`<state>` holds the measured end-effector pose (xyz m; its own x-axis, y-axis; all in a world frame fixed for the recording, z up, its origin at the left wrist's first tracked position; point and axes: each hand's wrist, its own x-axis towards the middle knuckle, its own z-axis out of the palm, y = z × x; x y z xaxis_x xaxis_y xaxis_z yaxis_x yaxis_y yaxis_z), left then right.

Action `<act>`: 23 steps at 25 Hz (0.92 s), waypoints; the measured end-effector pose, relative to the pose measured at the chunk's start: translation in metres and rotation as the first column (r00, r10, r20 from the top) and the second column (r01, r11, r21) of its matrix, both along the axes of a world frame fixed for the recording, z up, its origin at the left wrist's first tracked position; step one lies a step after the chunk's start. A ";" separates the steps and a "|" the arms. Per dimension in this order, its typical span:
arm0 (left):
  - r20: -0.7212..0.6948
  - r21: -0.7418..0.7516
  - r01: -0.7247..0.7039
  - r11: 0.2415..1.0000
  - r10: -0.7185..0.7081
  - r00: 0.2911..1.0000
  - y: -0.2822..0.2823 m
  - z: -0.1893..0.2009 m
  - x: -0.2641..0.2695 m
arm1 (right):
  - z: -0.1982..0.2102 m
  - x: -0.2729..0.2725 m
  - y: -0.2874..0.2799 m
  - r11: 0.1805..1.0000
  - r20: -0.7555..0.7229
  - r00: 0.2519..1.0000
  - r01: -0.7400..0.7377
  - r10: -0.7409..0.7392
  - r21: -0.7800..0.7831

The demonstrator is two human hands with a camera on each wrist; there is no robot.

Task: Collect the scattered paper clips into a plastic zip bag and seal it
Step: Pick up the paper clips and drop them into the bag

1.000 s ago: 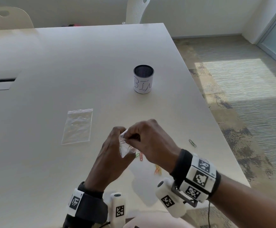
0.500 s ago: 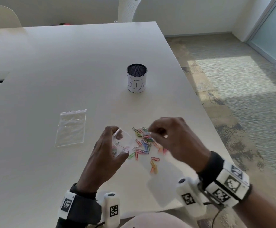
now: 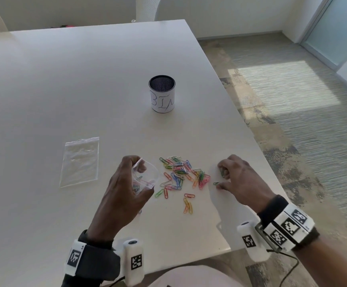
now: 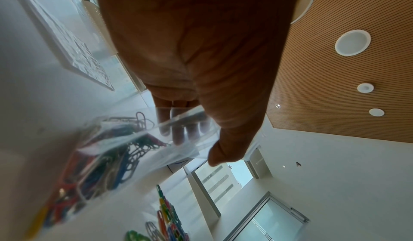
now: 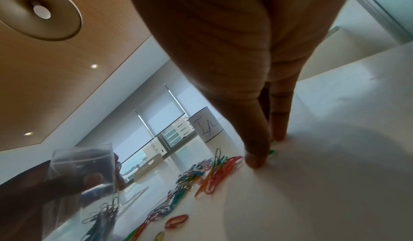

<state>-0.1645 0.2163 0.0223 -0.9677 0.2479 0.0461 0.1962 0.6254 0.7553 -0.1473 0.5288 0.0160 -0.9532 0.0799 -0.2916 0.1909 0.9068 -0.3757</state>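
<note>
A heap of coloured paper clips (image 3: 183,172) lies on the white table (image 3: 85,90) between my hands, with a few strays nearer me. My left hand (image 3: 142,177) grips a small clear zip bag (image 3: 147,175) just left of the heap, its mouth held open toward the clips. Several clips sit inside the zip bag (image 4: 107,156). My right hand (image 3: 222,179) is down on the table right of the heap. Its thumb and curled fingertips pinch a green paper clip (image 5: 272,151) against the surface. Another green clip (image 3: 216,183) lies by the thumb.
A second, flat, empty zip bag (image 3: 79,161) lies to the left. A mesh cup (image 3: 162,93) labelled "BIN" stands farther back. The table's right edge (image 3: 257,146) runs close past my right hand, with carpet beyond. Chairs stand at the far side.
My right hand left the bag's mouth and moved right and down, past the heap, onto a green clip. The left hand kept the bag held open in place.
</note>
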 end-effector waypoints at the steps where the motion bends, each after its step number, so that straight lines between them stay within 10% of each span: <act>1: -0.001 -0.002 0.000 1.000 0.000 1.000 0.000 0.000 0.000 | -0.004 -0.001 -0.004 0.999 -0.033 0.999 -0.005 0.003 -0.043; 5: -0.007 0.002 -0.001 1.000 0.001 1.000 -0.001 0.000 0.001 | -0.002 -0.005 -0.021 0.979 -0.086 0.995 -0.062 0.046 -0.192; 11: 0.001 0.038 0.001 0.999 -0.001 1.000 0.002 0.002 0.004 | 0.002 0.004 -0.046 0.976 -0.052 0.977 -0.202 0.207 0.083; 23: -0.003 0.033 0.007 0.999 -0.007 1.000 0.004 0.002 0.004 | -0.003 -0.005 -0.066 0.935 -0.163 0.923 -0.332 0.350 0.126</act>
<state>-0.1603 0.2208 0.0244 -0.9658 0.2529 0.0567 0.2023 0.5991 0.7747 -0.1523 0.4627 0.0126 -0.9631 -0.2409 -0.1202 -0.1990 0.9378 -0.2845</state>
